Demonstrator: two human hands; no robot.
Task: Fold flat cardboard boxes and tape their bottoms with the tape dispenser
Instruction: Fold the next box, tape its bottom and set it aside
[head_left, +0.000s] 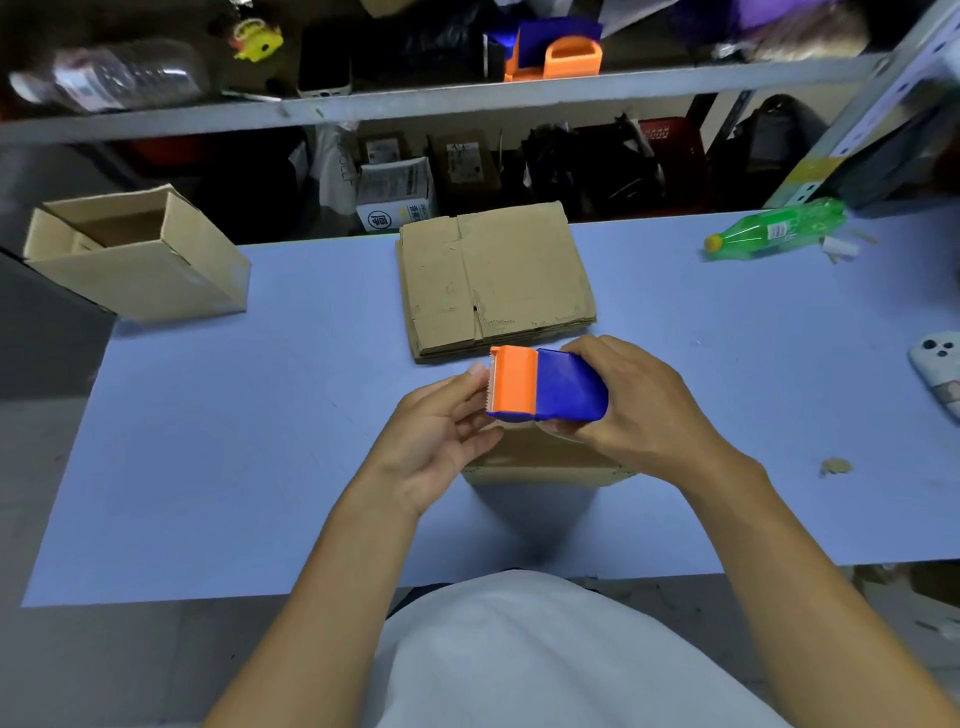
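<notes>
Tape dispenser (548, 384) in right hand (631, 405), perhaps above box (540, 460).

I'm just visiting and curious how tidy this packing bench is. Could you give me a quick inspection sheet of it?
Surface: blue table, mostly bare, a small scrap at the right.
Job's things: tape dispenser held above a cardboard box; stack of flat boxes behind; folded open box at the far left corner.
Clutter: green bottle lying down, phone at the right edge.
Hands: right hand grips the dispenser; left hand has fingertips at its orange toothed end.
Cables: nothing seen.
Surroundings: shelf with a second dispenser and a clear bottle.
</notes>
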